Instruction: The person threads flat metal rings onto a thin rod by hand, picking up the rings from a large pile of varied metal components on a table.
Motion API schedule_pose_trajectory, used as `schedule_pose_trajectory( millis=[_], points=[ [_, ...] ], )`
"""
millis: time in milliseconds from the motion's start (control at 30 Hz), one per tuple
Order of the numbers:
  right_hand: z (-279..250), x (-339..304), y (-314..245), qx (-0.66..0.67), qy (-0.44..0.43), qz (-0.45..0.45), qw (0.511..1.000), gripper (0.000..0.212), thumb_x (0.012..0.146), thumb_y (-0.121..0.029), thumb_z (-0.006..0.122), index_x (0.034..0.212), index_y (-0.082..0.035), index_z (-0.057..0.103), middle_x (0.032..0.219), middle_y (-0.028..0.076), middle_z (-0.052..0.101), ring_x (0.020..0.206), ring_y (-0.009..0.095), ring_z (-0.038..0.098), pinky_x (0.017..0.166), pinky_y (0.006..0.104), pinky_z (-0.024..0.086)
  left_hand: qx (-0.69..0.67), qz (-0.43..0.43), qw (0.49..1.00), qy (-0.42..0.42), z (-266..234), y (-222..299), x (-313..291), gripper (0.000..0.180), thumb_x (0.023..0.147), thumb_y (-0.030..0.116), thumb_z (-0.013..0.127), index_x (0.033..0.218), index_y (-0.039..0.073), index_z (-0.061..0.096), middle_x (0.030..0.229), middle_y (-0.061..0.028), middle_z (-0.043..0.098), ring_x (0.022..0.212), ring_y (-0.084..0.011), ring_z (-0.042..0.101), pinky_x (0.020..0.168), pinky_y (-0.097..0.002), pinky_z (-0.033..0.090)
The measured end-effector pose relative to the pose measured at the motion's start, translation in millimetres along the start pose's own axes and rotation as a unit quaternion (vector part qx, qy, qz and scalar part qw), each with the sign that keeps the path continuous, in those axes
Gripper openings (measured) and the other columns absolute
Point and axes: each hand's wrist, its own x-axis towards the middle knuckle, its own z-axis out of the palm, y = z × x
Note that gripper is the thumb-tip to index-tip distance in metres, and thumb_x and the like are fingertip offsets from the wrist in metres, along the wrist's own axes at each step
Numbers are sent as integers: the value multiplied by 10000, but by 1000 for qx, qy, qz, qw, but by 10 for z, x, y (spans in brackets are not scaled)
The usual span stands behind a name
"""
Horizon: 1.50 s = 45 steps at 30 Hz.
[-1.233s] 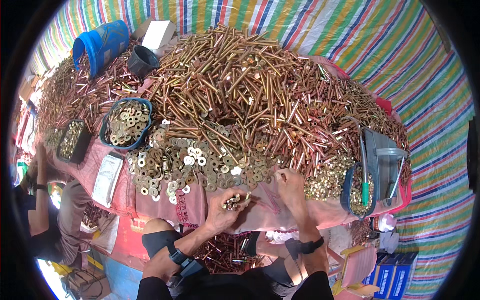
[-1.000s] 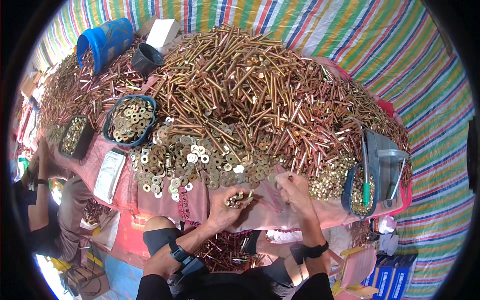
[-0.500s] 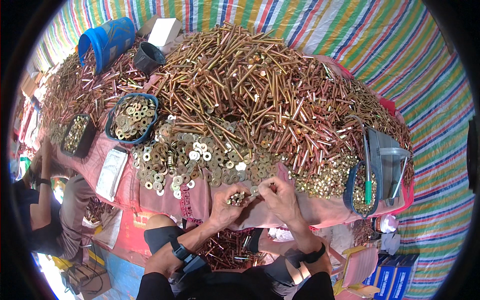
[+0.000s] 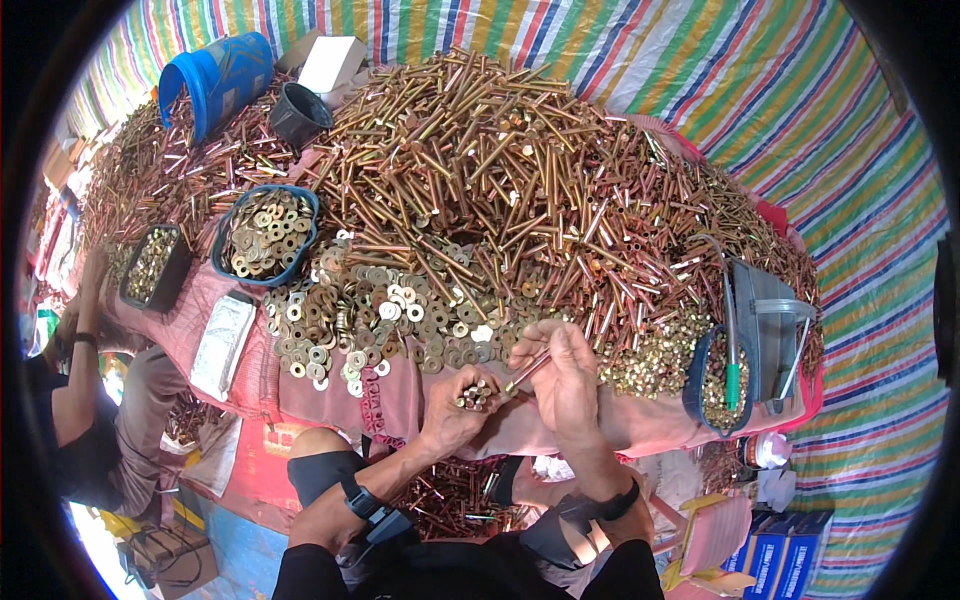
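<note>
My left hand (image 4: 455,412) is closed around a bundle of brass-coloured bolts (image 4: 476,397), their ends facing up. Between it and my right hand (image 4: 562,378) slants one single bolt (image 4: 526,371). My right hand's fingers are bent round the upper end of that bolt, while its lower end comes close to the left fingers. Just beyond both hands, flat washers (image 4: 400,310) lie spread on the pink cloth. Behind them rises a large heap of long bolts (image 4: 480,150). Small nuts (image 4: 650,355) are piled to the right of my right hand.
At the right, a blue tub of nuts (image 4: 722,385) stands beside a grey bin (image 4: 770,310). Leftward are a blue tub of washers (image 4: 265,237), a dark box of nuts (image 4: 152,268) and a white packet (image 4: 222,345). A tipped blue bucket (image 4: 215,85) lies behind. A co-worker's arm (image 4: 82,350) reaches in.
My right hand has risen from beside the left hand and turned, and a bolt now shows in its fingers. The washer seen between the hands is no longer visible there. My left hand stays put.
</note>
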Motion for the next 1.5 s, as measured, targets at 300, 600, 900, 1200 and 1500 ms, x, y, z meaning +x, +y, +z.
schedule_pose_trajectory(
  millis=[300,600,900,1200,1500],
  points=[
    [143,-124,-78,-527,-82,-220,817,274,1088,-229,594,1155,22,682,1075,156,635,958,279,654,821,376,523,5,29,999,-20,-19,142,13,188,830,-40,742,950,30,614,919,-54,696,814,-122,609,744,-296,506],
    [-96,-236,29,-622,-151,-181,747,297,1052,-256,648,1204,-14,725,1051,180,677,921,337,677,787,413,541,52,43,998,8,5,211,-22,156,905,13,756,1003,44,639,1002,-70,721,875,-142,659,784,-302,536],
    [-1029,127,-305,-727,110,-57,675,164,924,-179,763,1011,-47,806,846,168,770,723,291,753,690,385,576,118,60,991,1,4,124,-21,344,932,23,772,1268,51,701,1018,-83,741,870,-135,701,762,-282,563],
    [-980,324,-110,-742,67,-91,661,201,944,-241,736,1097,-131,807,844,193,747,729,381,724,685,436,573,121,118,986,1,5,91,43,266,927,38,793,1184,14,729,1019,-118,742,917,-183,710,825,-305,563],
    [-886,564,53,-820,-7,-30,572,181,952,-197,688,1080,-127,795,783,228,706,760,426,717,686,533,558,100,85,991,-27,-8,187,94,269,930,26,787,1193,13,731,1053,-108,743,937,-161,701,824,-307,559]
  ],
)
